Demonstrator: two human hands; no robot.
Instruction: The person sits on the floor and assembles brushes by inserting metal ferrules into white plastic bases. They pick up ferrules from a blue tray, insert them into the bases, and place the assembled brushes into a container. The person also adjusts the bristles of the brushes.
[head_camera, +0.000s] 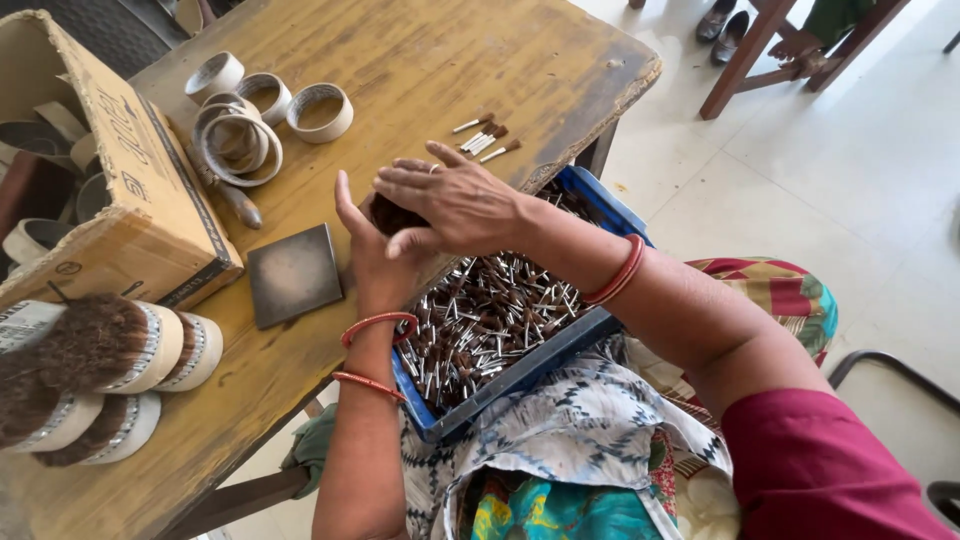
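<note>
both hands, left hand (372, 250) and right hand (455, 205), cup a dark bristle bundle (393, 216) with fingers closed round it, best kept squeezed evenly above the blue tray (520, 368).

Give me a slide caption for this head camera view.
Both hands cup a brown bristle bundle above a blue tray of small brushes.

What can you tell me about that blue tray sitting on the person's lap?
The blue tray is a shallow rectangular crate that looks like plastic. It rests tilted on the person's lap over patterned cloth, its far end tucked at the wooden table's edge. It is filled with a loose heap of small brushes, each a thin shiny metal stem with a dark brown tuft. The left hand and right hand meet above it, cupping a dark bundle; the left forearm crosses its near corner.
</note>
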